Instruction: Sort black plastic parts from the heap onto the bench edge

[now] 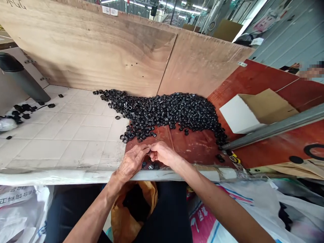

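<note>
My left hand point(132, 161) and my right hand point(160, 152) meet over the front of the bench, fingertips pinched together. Between them a small dark part point(149, 151) shows, mostly covered by the fingers. Just below the hands, a few black parts point(152, 166) lie near the bench's front edge. Beyond the hands spreads a large heap of small black ring-shaped plastic parts point(162, 109), reaching back to the wooden board. Some loose rings point(124, 137) lie at the heap's near left side.
A grey flask point(25, 79) stands at left beside black scraps point(24, 109). An open cardboard box point(243, 116) sits at right behind a metal bar point(275, 126). Below the padded edge point(76, 176), an orange sack point(118, 216) holds dark contents. A wooden board point(106, 54) closes the back.
</note>
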A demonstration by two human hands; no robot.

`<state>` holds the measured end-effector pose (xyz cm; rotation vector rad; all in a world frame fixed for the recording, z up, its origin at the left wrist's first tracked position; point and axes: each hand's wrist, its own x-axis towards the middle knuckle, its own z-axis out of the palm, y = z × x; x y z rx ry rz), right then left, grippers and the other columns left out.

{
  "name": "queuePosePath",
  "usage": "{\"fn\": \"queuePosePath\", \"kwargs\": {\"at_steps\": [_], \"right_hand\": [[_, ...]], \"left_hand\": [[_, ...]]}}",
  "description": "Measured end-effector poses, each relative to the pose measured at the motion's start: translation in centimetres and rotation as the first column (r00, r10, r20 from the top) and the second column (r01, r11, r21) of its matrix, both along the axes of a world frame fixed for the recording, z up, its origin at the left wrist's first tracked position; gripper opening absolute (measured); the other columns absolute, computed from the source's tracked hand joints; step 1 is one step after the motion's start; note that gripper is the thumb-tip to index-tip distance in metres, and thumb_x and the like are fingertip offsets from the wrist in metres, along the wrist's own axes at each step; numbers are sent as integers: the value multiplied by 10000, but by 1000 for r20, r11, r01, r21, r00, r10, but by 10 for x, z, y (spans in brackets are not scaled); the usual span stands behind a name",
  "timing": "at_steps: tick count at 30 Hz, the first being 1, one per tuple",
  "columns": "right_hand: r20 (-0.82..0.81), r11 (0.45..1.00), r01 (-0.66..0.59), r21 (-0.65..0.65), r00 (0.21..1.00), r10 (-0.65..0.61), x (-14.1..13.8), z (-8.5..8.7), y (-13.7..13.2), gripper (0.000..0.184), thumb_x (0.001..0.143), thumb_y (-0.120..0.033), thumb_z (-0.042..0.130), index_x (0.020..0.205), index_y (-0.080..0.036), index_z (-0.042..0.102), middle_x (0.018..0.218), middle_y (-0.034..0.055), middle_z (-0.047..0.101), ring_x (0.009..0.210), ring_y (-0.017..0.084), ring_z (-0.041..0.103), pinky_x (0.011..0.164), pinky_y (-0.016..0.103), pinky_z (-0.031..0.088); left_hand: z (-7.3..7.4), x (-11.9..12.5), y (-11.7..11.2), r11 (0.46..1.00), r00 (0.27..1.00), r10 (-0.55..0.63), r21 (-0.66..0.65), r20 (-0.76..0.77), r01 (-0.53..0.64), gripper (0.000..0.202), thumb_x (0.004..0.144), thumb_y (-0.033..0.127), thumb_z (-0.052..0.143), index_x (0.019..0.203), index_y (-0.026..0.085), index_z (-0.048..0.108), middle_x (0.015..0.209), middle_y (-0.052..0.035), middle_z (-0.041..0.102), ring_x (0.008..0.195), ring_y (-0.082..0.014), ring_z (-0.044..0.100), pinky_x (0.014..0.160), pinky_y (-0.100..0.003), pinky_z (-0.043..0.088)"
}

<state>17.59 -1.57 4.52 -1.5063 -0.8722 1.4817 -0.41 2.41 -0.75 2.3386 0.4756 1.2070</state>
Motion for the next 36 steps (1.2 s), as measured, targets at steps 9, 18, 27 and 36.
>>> {"fn": "queuePosePath", "kwargs": {"at_steps": [9,18,27,36], "right_hand": [[143,952,37,305,986,-84,-2,12,-42,303,774,-379,787,993,-195,687,772,-18,700,664,153,691,699,306,569],[-187,999,9,31,982,-3,0,11,-34,313,669,-415,836,707,-193,619,558,-24,588,483,123,519,524,286,484],[596,963,43,265,778,-199,14,-15,-63,264,912,-457,655,898,-196,692,860,40,671,749,194,630,742,333,522],[686,931,-275,241,727,37,11,-49,-79,572,808,-266,815,1339,-216,609,1181,97,625,1091,284,668,963,430,552]], "left_hand": [[8,12,-23,705,969,97,-703,227,95,229,950,366,734,1090,199,666,940,-39,767,810,-198,772,784,-345,653],[7,-6,-11,996,998,-51,-75,-41,48,248,1028,167,593,1252,247,666,1312,-127,738,1207,-249,732,1021,-405,613],[11,-13,-16,963,976,49,-249,-210,-102,181,946,152,602,1104,223,655,1260,-103,688,1221,-293,635,1092,-509,517],[-11,11,-45,898,986,-9,-436,-169,-66,348,991,131,483,1313,224,580,1333,-114,647,1273,-277,622,1133,-475,506]]}}
